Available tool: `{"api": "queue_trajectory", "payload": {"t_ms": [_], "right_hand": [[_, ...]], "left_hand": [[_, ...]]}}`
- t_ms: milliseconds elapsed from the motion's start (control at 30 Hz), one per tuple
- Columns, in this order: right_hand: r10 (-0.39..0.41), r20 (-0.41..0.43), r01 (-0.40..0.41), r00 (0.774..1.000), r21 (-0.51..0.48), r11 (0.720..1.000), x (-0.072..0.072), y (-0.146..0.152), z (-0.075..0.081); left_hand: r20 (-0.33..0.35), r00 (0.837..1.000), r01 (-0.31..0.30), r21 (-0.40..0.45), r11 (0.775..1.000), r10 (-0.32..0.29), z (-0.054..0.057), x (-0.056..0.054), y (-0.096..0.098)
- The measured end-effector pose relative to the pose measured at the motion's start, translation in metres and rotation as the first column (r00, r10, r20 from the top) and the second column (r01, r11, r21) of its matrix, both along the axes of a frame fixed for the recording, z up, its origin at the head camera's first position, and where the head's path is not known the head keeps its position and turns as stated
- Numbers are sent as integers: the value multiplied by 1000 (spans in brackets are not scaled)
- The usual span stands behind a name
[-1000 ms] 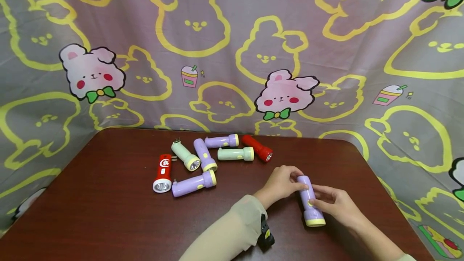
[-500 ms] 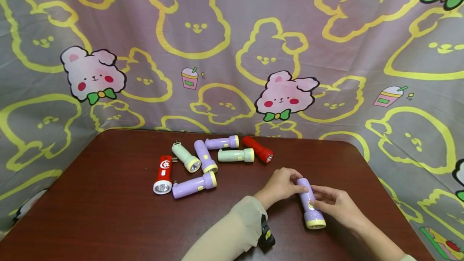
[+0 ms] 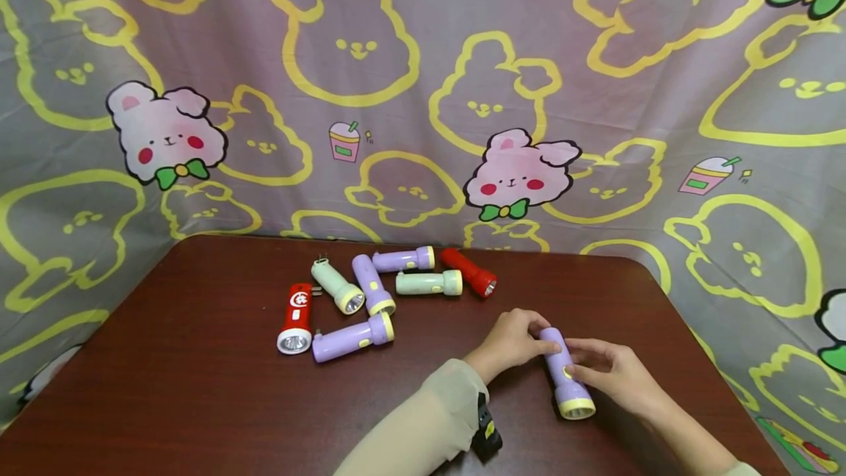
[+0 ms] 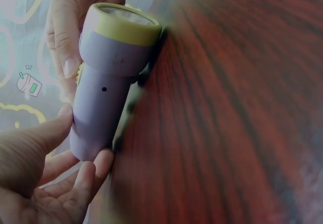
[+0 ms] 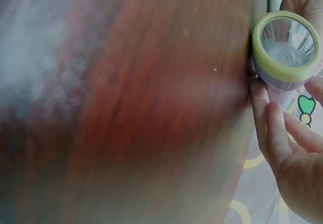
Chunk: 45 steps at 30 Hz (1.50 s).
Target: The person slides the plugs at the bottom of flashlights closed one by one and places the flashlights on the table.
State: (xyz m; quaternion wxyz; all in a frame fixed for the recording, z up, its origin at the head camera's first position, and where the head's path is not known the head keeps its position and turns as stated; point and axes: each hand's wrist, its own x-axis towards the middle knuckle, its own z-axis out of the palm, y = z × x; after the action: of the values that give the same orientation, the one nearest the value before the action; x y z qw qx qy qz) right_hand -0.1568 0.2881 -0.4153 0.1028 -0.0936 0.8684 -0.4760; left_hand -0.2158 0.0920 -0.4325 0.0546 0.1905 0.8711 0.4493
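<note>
Both hands are on one purple flashlight [image 3: 566, 375] with a yellow rim, lying on its side on the brown table [image 3: 198, 388] near the front right part. Left hand [image 3: 512, 339] pinches the tail end, thumb on one side and fingertips curled round the other, which the left wrist view shows pretty clearly. Right hand [image 3: 611, 375] has its fingers wrapped over the middle of the body, with the thumb sitting about on the yellow switch. Lens end points toward the person, and in the right wrist view you look straight into the reflector, with the fingers [image 5: 275, 133] tucked just under the head. A beige sleeve [image 3: 423, 424] covers the left forearm, with a small black device strapped at the wrist. Further back, well apart from the hands, there's a loose bunch of other flashlights: a red one [image 3: 295, 318] farthest left, a purple one [image 3: 352, 336] right beside it, a mint green one [image 3: 338, 286], another purple [image 3: 373, 283], a third purple [image 3: 404, 259], a second mint one [image 3: 429, 282], and a red one [image 3: 470, 271] at the right end. Behind the table hangs a grey cloth [image 3: 423, 94] printed with yellow bunny outlines and pink bunnies.
</note>
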Motion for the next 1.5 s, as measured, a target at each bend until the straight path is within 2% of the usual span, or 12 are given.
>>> {"api": "queue_trajectory", "payload": {"t_ms": [233,400,600,733,1033,1233,1333,1500], "right_hand": [[39,17,-39,999,-53,998,0,3,0],[62,19,-61,998,-41,997,1,5,2],[130,-61,-127,990,41,991,1,5,2],[181,-115,-177,977,43,983,2,6,1],[194,-133,-187,972,65,980,1,7,1],[190,-146,-184,971,56,981,1,8,-1],[190,-142,-184,971,55,981,1,7,-1],[185,-106,-180,977,54,982,0,7,0]], "left_hand": [[5,1000,-7,0,1000,7,-2,-1,3],[3,1000,-7,-5,1000,7,-1,0,4],[-14,1000,8,-20,1000,-8,-1,1,4],[-9,1000,16,-10,1000,-16,-1,2,3],[21,999,29,2,1000,-29,4,-3,-11],[-29,999,34,8,999,-34,8,-13,-35],[-88,996,27,-12,1000,-28,10,-20,-49],[-193,981,-2,-46,999,-7,13,-31,-70]]}}
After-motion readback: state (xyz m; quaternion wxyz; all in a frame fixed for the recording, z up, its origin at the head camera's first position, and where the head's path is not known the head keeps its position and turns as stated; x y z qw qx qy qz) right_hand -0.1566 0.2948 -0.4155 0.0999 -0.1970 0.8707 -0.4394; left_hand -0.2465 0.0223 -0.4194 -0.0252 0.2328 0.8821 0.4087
